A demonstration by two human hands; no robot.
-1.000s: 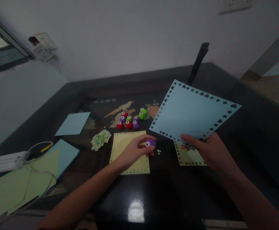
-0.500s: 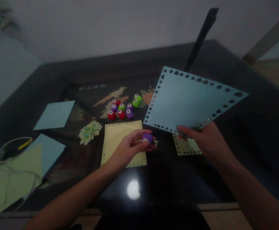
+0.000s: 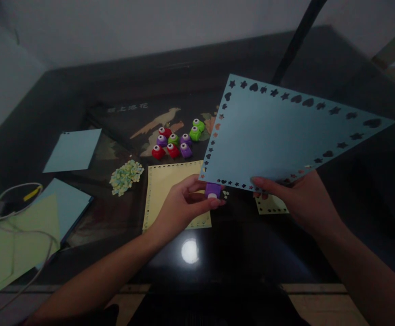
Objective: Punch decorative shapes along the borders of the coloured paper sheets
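My left hand (image 3: 187,201) grips a small purple punch (image 3: 212,190) between thumb and fingers, at the lower left corner of a raised blue sheet (image 3: 272,136). Star, heart and leaf shaped holes run along the edges of that sheet. My right hand (image 3: 302,199) pinches its lower edge, thumb on top. Under my left hand lies a yellow sheet (image 3: 170,181) with punched borders. Another punched yellow sheet (image 3: 271,206) shows partly below the blue one. Small cut-out pieces (image 3: 226,194) are just right of the purple punch.
Several red, green and purple punches (image 3: 173,140) stand grouped on the dark table (image 3: 143,86). Left of them is a heap of paper bits (image 3: 126,177). Farther left lie a blue sheet (image 3: 73,150), stacked blue and green sheets (image 3: 17,244) and a white cable (image 3: 49,253).
The blue sheet has come closer to my left hand, and its corner now meets the purple punch. The punch has turned more upright in my fingers. The camera view has shifted slightly.
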